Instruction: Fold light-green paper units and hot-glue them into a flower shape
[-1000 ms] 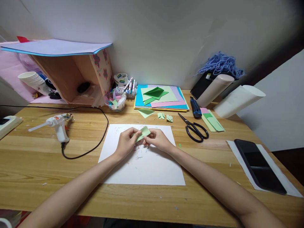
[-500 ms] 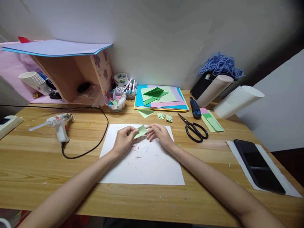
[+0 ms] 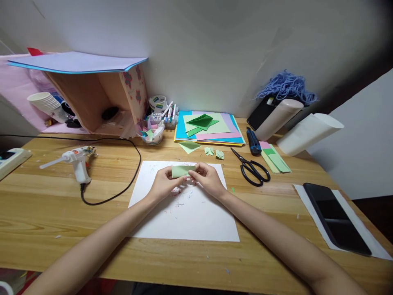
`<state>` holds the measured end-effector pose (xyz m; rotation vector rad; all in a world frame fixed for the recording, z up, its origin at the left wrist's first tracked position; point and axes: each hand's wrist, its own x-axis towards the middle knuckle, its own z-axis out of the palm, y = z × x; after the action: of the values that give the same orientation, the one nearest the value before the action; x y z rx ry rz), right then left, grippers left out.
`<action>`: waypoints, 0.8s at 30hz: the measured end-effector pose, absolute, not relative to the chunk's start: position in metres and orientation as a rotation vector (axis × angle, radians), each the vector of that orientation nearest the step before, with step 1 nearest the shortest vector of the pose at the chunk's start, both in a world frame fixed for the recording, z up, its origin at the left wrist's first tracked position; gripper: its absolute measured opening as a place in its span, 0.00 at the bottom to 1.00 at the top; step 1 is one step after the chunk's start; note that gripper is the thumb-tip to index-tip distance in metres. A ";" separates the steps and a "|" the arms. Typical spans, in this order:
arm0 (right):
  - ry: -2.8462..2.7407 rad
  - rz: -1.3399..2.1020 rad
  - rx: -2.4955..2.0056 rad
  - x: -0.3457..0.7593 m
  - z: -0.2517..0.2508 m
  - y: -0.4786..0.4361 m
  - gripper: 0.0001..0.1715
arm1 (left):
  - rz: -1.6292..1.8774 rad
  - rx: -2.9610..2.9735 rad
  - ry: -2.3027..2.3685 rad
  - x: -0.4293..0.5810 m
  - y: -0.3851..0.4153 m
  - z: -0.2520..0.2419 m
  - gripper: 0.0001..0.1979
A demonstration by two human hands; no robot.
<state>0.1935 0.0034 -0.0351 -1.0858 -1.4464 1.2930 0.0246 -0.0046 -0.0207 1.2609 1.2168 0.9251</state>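
A small piece of light green paper [image 3: 183,171] is held level between both hands, over a marked white sheet [image 3: 184,219]. My left hand [image 3: 164,182] is closed on its left end, thumb along the lower edge. My right hand [image 3: 208,179] pinches the right end, thumb in front and fingers behind. Just beyond lie a light green paper triangle [image 3: 189,147] and two small folded green pieces, one [image 3: 209,151] beside the other [image 3: 219,154].
Black-handled scissors [image 3: 251,167] and a blue utility knife [image 3: 253,141] lie at right, with a phone [image 3: 336,217] farther over. A glue gun [image 3: 79,164] stands left, its cord curving near the sheet. Coloured paper [image 3: 239,139] is stacked behind.
My right hand has closed on the green paper's right end. The paper has turned from slanted to level, and the view has shifted slightly.
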 end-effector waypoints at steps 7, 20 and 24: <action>-1.448 1.306 -1.076 0.191 -0.035 0.002 0.14 | 0.984 1.336 1.265 0.025 -0.005 -0.022 0.10; -1.263 1.408 -1.091 0.188 -0.037 0.004 0.14 | 1.086 1.492 1.310 0.015 0.002 -0.023 0.20; -1.209 1.390 -1.144 0.189 -0.036 0.006 0.15 | 1.129 1.493 1.296 0.006 0.009 -0.021 0.20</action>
<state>0.1891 0.0057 -0.0358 -1.1444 -1.2094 1.3900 0.0061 0.0088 -0.0215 1.4929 1.2962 1.1287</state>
